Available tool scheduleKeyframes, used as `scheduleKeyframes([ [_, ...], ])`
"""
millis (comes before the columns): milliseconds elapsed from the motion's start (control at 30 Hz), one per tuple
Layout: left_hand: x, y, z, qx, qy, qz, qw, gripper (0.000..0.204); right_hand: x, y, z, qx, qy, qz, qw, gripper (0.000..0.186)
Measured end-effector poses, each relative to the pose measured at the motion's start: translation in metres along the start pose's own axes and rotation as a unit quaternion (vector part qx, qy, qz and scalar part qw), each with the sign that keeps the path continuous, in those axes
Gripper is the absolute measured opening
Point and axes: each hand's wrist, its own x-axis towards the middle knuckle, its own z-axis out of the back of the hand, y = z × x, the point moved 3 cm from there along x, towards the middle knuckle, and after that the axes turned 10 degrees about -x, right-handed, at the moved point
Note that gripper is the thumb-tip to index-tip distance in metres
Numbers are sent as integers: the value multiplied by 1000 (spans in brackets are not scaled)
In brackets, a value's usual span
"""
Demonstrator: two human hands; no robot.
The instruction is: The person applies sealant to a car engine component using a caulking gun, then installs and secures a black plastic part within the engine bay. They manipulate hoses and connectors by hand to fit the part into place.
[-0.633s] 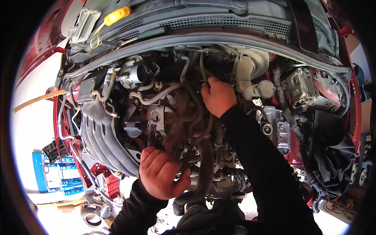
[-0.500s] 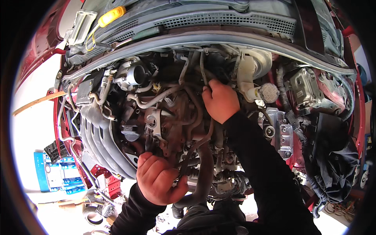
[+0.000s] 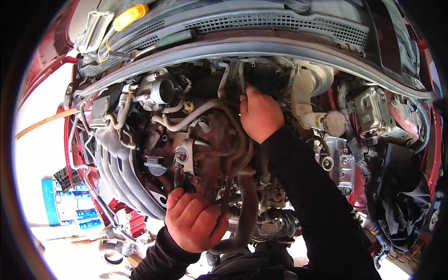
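Note:
Deep in the engine bay, my right hand (image 3: 261, 114) is closed round a thin grey hose (image 3: 241, 74) that runs up toward the firewall. My left hand (image 3: 195, 219) is curled shut lower down at the near side of the engine. A dark rubber hose (image 3: 227, 189) comes down to its thumb and fingers, which appear to grip it; the palm hides its end. Between the hands sit a metal bracket (image 3: 184, 154) on the dirty engine block and a curved grey coolant hose (image 3: 186, 119). A thick black hose (image 3: 247, 200) bends down right of my left hand.
The grey ribbed intake manifold (image 3: 121, 163) and round throttle body (image 3: 161, 91) lie left. A white reservoir with a round cap (image 3: 335, 122) stands right. A yellow lamp (image 3: 130, 17) and a green-handled tool (image 3: 175, 39) rest on the cowl. Blue boxes (image 3: 49, 200) stand beyond the car at left.
My left hand has shifted slightly right and nearer, and the dark hose by it now hangs more upright. My right hand stays on its hose, a little farther away. The view has shifted slightly.

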Motion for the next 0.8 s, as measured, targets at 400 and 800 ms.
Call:
scheduleKeyframes([
  [400,2,-1,0,6,3,-3,1000,24,-1,-3,-7,10,-32,4,999,22],
  [800,3,0,4,-15,-7,-4,1000,24,-15,-3,-13,16,-87,-13,996,32],
])
